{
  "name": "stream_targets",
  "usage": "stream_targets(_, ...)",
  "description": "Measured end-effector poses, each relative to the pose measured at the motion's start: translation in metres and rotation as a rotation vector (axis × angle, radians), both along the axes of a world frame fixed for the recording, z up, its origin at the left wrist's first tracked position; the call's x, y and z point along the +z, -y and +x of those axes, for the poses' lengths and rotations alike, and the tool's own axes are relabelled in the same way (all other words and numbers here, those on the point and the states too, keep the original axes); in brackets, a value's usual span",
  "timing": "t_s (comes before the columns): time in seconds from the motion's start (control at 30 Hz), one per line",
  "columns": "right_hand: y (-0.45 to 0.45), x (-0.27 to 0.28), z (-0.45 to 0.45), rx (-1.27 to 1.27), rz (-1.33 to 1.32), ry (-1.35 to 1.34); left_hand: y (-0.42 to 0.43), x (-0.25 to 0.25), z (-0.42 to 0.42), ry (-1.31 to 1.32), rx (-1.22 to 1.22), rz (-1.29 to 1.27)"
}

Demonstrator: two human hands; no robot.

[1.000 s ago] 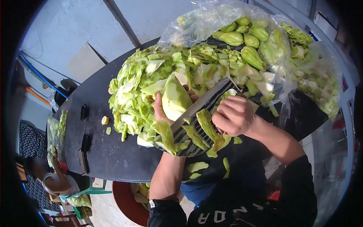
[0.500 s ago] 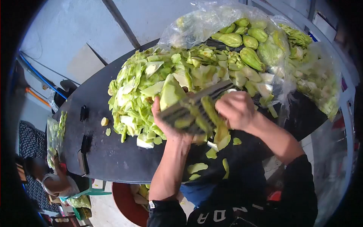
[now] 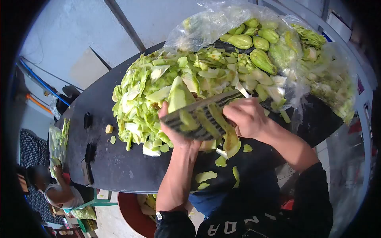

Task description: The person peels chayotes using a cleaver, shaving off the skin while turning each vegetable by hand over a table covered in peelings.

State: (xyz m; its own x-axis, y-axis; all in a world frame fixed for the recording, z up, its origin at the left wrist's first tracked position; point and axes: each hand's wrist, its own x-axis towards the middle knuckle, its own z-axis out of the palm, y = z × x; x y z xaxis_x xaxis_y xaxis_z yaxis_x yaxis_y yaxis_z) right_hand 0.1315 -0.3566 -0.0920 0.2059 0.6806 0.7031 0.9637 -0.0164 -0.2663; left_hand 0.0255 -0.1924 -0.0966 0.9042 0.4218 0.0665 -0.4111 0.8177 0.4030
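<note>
My right hand (image 3: 247,118) is closed around the handle end of a broad-bladed knife (image 3: 198,115), its wide blade slanting down to the left with strips of green peel on its face. My left hand (image 3: 178,137) holds a pale green peeled vegetable piece (image 3: 179,95) upright behind the blade; the blade hides part of its fingers. Beyond both hands lies a big heap of cut pale green slices (image 3: 139,95). A long peel (image 3: 231,141) hangs below the knife near my right hand, and loose peels (image 3: 206,176) are scattered on the dark table (image 3: 123,166).
Whole green chayote-like vegetables (image 3: 262,61) sit in a clear plastic bag (image 3: 198,29) at the back right. Two black-handled items (image 3: 90,152) lie on the left side. A red tub (image 3: 131,214) stands below the table edge. Another person (image 3: 59,190) sits at far left.
The knife is sharper in view now, its blade slightly lower over the pale piece. My right hand has shifted slightly left; my left hand stays nearly in place.
</note>
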Motion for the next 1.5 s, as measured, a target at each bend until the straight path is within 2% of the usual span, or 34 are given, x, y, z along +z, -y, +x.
stream_targets(0.03, 0.001, 0.004, -0.002, 0.034, -0.006, 0.0, 0.0, 0.002, 0.0, 0.002, -0.034, 0.066)
stream_targets(0.07, -0.001, -0.004, 0.005, -0.047, -0.041, -0.009, 0.007, 0.004, -0.003, -0.085, 0.04, 0.061)
stream_targets(0.1, -0.003, -0.013, 0.016, -0.133, -0.078, -0.016, 0.005, 0.002, -0.001, -0.019, -0.005, 0.039)
stream_targets(0.13, -0.006, -0.015, 0.024, -0.25, -0.133, -0.208, 0.003, 0.001, 0.001, 0.044, -0.052, 0.018)
stream_targets(0.17, -0.004, -0.019, 0.034, -0.286, -0.125, -0.196, -0.002, -0.007, 0.004, 0.156, -0.148, 0.046)
stream_targets(0.3, 0.005, -0.007, 0.02, -0.036, -0.054, 0.031, 0.008, 0.001, 0.002, 0.034, -0.019, 0.053)
stream_targets(0.37, 0.002, 0.002, 0.004, 0.12, 0.002, -0.013, -0.002, -0.007, 0.001, 0.077, -0.152, 0.13)
stream_targets(0.43, -0.005, -0.006, 0.014, -0.089, -0.016, -0.022, 0.01, 0.001, 0.003, 0.027, -0.004, -0.025)
stream_targets(0.5, -0.009, -0.008, 0.033, -0.473, -0.245, -0.305, 0.004, -0.008, 0.005, 0.095, -0.146, 0.104)
stream_targets(0.6, 0.001, -0.011, 0.036, -0.469, -0.256, -0.258, 0.003, -0.012, 0.005, 0.143, -0.17, 0.093)
stream_targets(0.63, 0.001, -0.006, 0.029, -0.285, -0.104, -0.202, 0.006, -0.009, 0.004, 0.141, -0.168, 0.084)
stream_targets(0.67, 0.001, -0.002, 0.024, -0.1, 0.052, -0.145, 0.008, -0.001, 0.005, 0.037, -0.054, 0.039)
stream_targets(0.7, 0.002, -0.001, 0.018, -0.097, 0.052, -0.149, 0.009, 0.005, 0.004, -0.069, 0.062, -0.004)
stream_targets(0.73, 0.003, 0.001, 0.011, -0.032, 0.046, -0.061, 0.014, 0.005, 0.0, -0.056, 0.085, -0.035)
stream_targets(0.77, 0.003, 0.002, 0.008, 0.034, 0.039, 0.032, 0.008, 0.004, 0.004, -0.107, 0.094, 0.044)
stream_targets(0.8, 0.002, 0.004, 0.005, 0.089, 0.059, 0.071, 0.003, 0.0, 0.003, -0.035, 0.008, 0.052)
stream_targets(0.83, 0.002, 0.004, 0.003, 0.099, 0.068, 0.095, 0.0, -0.001, 0.004, 0.037, -0.081, 0.06)
stream_targets(0.93, 0.004, 0.006, 0.001, 0.151, 0.039, 0.109, 0.004, 0.003, -0.001, -0.031, -0.064, 0.05)
stream_targets(1.0, -0.001, 0.0, 0.006, 0.069, 0.049, 0.092, 0.008, 0.006, 0.0, -0.019, -0.015, -0.031)
stream_targets(1.03, -0.005, -0.009, 0.011, -0.08, -0.028, -0.038, 0.012, 0.007, 0.0, -0.01, 0.027, -0.117)
stream_targets(1.1, -0.011, -0.017, 0.022, -0.292, 0.006, -0.055, 0.004, 0.002, 0.001, 0.105, -0.076, -0.008)
stream_targets(1.13, -0.008, -0.014, 0.023, -0.3, 0.011, -0.052, 0.005, 0.002, 0.002, 0.109, -0.084, -0.004)
stream_targets(1.23, 0.003, -0.007, 0.019, -0.225, -0.014, -0.059, 0.011, 0.002, 0.001, 0.102, -0.081, -0.009)
stream_targets(1.3, 0.006, -0.001, 0.013, 0.014, -0.049, 0.017, 0.018, 0.009, 0.0, -0.132, 0.042, -0.011)
stream_targets(1.37, 0.003, 0.002, 0.011, 0.054, -0.091, -0.014, 0.017, 0.01, 0.003, -0.125, 0.049, 0.032)
stream_targets(1.43, -0.004, -0.001, 0.02, -0.296, -0.197, -0.274, 0.014, 0.004, 0.004, -0.023, -0.004, 0.047)
stream_targets(1.47, -0.002, -0.002, 0.026, -0.416, -0.289, -0.272, 0.011, 0.001, 0.004, 0.014, -0.054, 0.035)
stream_targets(1.5, 0.001, 0.001, 0.028, -0.419, -0.284, -0.263, 0.01, 0.001, 0.006, 0.024, -0.056, 0.039)
